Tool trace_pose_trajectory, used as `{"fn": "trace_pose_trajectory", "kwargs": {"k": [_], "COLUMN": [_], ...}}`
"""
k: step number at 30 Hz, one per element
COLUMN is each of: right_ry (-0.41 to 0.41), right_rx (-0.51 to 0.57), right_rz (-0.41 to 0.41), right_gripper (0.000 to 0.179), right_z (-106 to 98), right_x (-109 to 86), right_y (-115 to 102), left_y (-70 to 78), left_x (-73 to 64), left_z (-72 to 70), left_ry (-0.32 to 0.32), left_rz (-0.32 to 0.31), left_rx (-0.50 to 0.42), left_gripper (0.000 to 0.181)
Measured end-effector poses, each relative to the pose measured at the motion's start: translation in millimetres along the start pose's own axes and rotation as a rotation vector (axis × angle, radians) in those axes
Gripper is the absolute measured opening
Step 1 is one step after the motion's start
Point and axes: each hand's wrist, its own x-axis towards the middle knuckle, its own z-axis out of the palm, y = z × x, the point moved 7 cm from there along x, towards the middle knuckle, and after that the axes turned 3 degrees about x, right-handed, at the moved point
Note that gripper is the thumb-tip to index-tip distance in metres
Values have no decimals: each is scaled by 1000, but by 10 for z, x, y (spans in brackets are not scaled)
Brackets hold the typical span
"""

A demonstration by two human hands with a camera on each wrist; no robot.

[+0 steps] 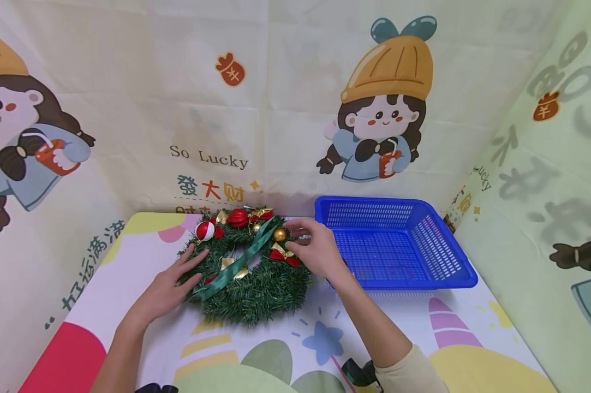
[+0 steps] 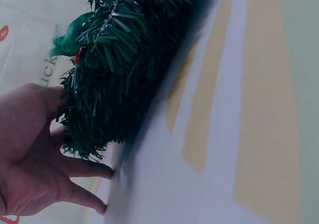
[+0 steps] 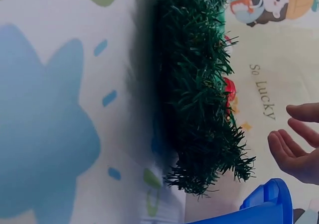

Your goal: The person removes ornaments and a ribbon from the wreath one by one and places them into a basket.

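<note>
A green Christmas wreath lies on the table, decorated with a red-and-white ball, a red ball, a gold ball and red and gold bows. Across its middle runs a green ribbon. My left hand rests at the wreath's left edge with fingers spread; in the left wrist view, two straight fingertips reach down to the tabletop beside the branches. Over the wreath's right side, beside the gold ball, hovers my right hand, fingers loosely bent and nothing between them in the right wrist view.
To the right of the wreath stands a blue plastic basket, its near left corner behind my right forearm. A patterned cloth covers the table. Printed fabric walls enclose the back and both sides.
</note>
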Motion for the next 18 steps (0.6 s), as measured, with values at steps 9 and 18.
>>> {"fn": "trace_pose_trajectory", "kwargs": {"k": [9, 18], "right_ry": [-51, -91], "right_rx": [19, -44], "right_rz": [78, 136], "right_gripper": [32, 32], "right_z": [64, 131], "right_x": [208, 321], "right_y": [16, 69], "left_y": [-3, 2], "left_x": [4, 3], "left_z": [13, 13], "left_ry": [1, 1], "left_rz": [-1, 0], "left_rx": [-6, -12], "left_gripper": [58, 58]}}
